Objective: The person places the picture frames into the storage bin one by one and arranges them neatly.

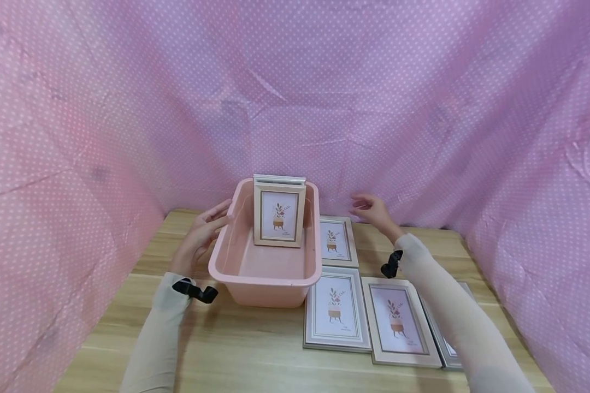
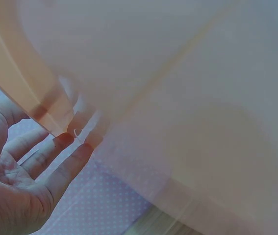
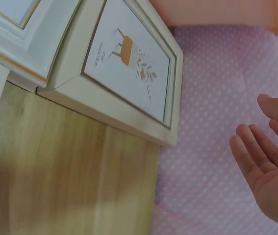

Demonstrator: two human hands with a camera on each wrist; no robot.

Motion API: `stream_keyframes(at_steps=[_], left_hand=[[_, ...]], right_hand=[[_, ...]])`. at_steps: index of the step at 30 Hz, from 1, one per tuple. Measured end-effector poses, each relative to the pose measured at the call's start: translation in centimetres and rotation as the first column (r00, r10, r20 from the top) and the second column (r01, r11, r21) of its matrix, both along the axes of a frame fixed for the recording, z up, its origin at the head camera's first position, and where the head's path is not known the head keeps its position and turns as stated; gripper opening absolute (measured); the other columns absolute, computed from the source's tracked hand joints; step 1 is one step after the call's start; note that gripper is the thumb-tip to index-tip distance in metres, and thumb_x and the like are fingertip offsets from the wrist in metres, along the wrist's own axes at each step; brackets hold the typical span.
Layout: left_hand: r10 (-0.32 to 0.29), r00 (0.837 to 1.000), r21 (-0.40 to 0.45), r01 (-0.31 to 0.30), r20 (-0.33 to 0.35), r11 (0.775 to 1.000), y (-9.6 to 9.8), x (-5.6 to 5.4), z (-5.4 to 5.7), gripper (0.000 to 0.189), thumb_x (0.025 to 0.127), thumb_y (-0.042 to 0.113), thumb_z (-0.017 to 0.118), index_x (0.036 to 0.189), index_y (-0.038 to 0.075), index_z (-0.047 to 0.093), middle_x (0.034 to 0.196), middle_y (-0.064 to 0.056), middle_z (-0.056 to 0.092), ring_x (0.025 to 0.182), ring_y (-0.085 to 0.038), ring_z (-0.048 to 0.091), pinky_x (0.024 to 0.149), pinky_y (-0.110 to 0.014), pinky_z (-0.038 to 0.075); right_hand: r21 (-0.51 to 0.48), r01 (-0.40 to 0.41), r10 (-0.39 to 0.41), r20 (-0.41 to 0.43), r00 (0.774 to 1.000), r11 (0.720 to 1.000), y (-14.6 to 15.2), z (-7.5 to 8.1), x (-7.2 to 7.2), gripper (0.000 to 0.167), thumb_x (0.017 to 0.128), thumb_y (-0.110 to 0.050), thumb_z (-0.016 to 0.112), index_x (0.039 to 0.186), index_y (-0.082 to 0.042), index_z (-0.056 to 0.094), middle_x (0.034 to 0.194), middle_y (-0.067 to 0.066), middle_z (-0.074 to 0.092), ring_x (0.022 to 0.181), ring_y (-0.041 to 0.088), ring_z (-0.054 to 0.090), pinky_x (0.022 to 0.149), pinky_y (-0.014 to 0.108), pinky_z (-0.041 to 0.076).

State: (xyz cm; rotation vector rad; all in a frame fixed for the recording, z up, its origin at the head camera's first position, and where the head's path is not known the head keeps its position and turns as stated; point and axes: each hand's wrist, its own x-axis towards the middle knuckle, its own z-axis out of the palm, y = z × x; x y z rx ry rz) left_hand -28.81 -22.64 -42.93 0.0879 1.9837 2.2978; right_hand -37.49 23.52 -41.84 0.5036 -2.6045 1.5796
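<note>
A pink plastic basin (image 1: 272,281) stands on the table with picture frames upright against its far end. The front one, a cream picture frame (image 1: 278,240), shows a plant in a pot; a silvery frame edge (image 1: 279,179) rises behind it. My left hand (image 1: 204,234) touches the basin's left side, and in the left wrist view its fingertips (image 2: 84,149) meet the pink wall with fingers extended. My right hand (image 1: 373,212) hovers past a cream frame (image 1: 352,240) lying at the back, holding nothing, its fingers slightly bent.
Right of the basin lie a white frame (image 1: 338,341) and a cream frame (image 1: 398,355). Another grey frame (image 1: 444,344) is partly hidden under my right forearm. Pink dotted cloth (image 1: 295,131) hangs behind the wooden table (image 1: 255,360).
</note>
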Motion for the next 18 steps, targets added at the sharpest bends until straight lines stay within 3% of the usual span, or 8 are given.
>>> stream_keyframes(at_steps=[3,5,8,12,18], left_hand=[[0.006,1.000,-0.011,-0.006,0.005,1.000,-0.1,-0.1,0.0,0.064,0.102,0.011,0.063,0.159,0.006,0.034,0.130,0.005,0.058,0.103,0.001,0.066,0.083,-0.018,0.061],[0.004,1.000,-0.022,-0.004,0.008,1.000,-0.1,-0.1,-0.1,0.065,0.102,0.012,0.063,0.159,0.007,0.033,0.135,0.001,0.056,0.104,0.002,0.065,0.083,-0.017,0.060],[0.005,1.000,-0.030,-0.005,0.015,1.000,-0.2,-0.2,-0.2,0.065,0.102,0.013,0.063,0.159,0.008,0.034,0.141,-0.003,0.054,0.104,0.002,0.065,0.083,-0.016,0.060],[0.001,1.000,-0.022,-0.001,0.012,1.000,-0.2,-0.2,-0.2,0.065,0.102,0.013,0.063,0.159,0.007,0.033,0.140,-0.003,0.054,0.104,0.001,0.065,0.083,-0.016,0.060],[0.003,1.000,-0.010,-0.003,0.018,1.000,-0.2,-0.2,-0.2,0.066,0.101,0.012,0.064,0.159,0.007,0.033,0.137,-0.001,0.056,0.104,0.000,0.066,0.084,-0.017,0.060]], right_hand=[[-0.074,0.019,-0.014,0.067,0.998,0.997,0.9,-1.5,-0.9,0.048,0.091,0.006,0.071,0.135,0.016,0.054,0.126,0.043,0.058,0.090,0.014,0.069,0.075,0.012,0.058],[-0.111,0.023,-0.010,0.118,0.993,0.994,1.3,-2.0,-1.0,0.050,0.092,0.007,0.069,0.137,0.017,0.051,0.127,0.045,0.056,0.087,0.006,0.067,0.078,0.018,0.062],[-0.130,0.023,0.001,0.186,0.983,0.991,1.6,-2.6,-0.9,0.053,0.094,0.007,0.066,0.141,0.018,0.046,0.130,0.046,0.053,0.086,0.002,0.066,0.078,0.022,0.063],[-0.105,0.040,-0.011,0.261,0.965,0.994,1.8,-3.4,-0.9,0.053,0.097,0.005,0.062,0.145,0.016,0.042,0.134,0.044,0.051,0.083,-0.001,0.064,0.073,0.020,0.060],[-0.057,0.086,-0.063,0.318,0.946,0.995,2.1,-5.3,-1.2,0.052,0.097,0.002,0.064,0.144,0.013,0.046,0.134,0.040,0.054,0.086,0.007,0.066,0.088,0.042,0.063]])
